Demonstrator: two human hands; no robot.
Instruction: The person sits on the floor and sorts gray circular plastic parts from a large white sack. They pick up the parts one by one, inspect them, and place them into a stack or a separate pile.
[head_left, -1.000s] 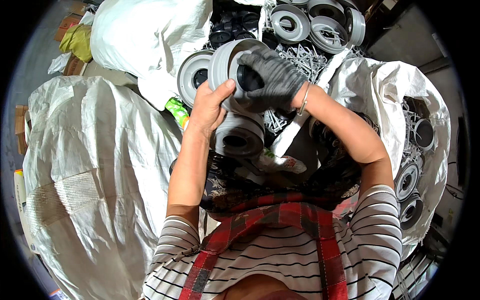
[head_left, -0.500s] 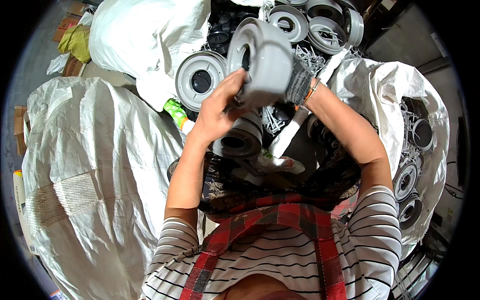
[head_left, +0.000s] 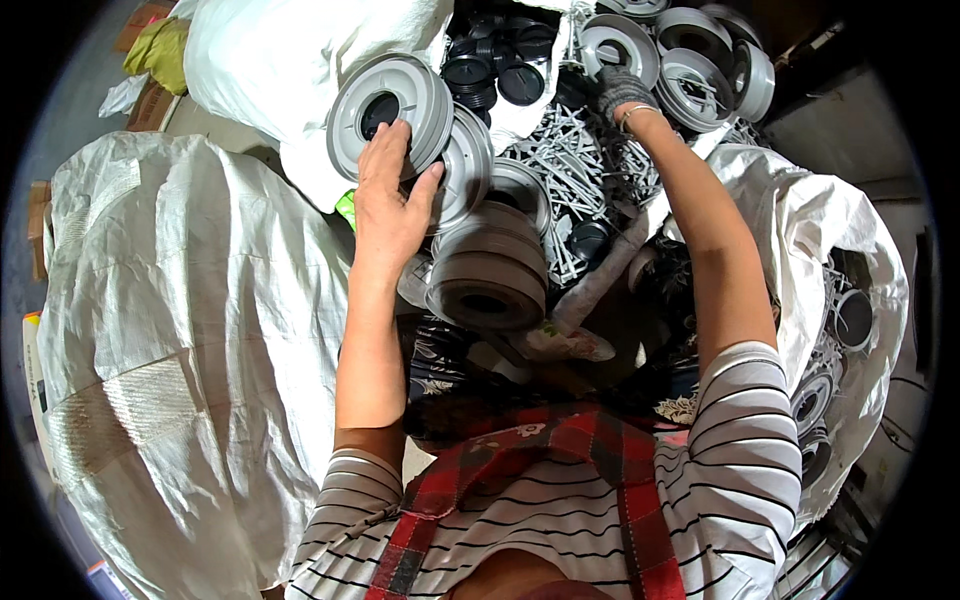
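My bare left hand (head_left: 390,205) has its fingers hooked at the centre hole of a flanged grey plastic ring (head_left: 420,105), its thumb spread to the right. That ring leans on a second grey ring (head_left: 468,165), above a dark-holed stack of grey rings (head_left: 490,260). Farther away on the right, my right hand (head_left: 624,92), in a dark grey glove, grips the near rim of another grey ring (head_left: 630,42); its fingertips are partly hidden in the ring's opening. Several more grey rings (head_left: 695,90) lie beside it, some with thin sticks inside.
Thin grey plastic sticks (head_left: 560,165) lie heaped between my arms. Black round caps (head_left: 520,82) fill a white sack at the back. A large white woven sack (head_left: 200,300) stands left, and an opened white sack (head_left: 850,200) with rings and sticks stands right.
The grey ring held between both hands has gone left and down onto the other rings, with my left hand on it. My right hand has left it and reached farther away to another ring.
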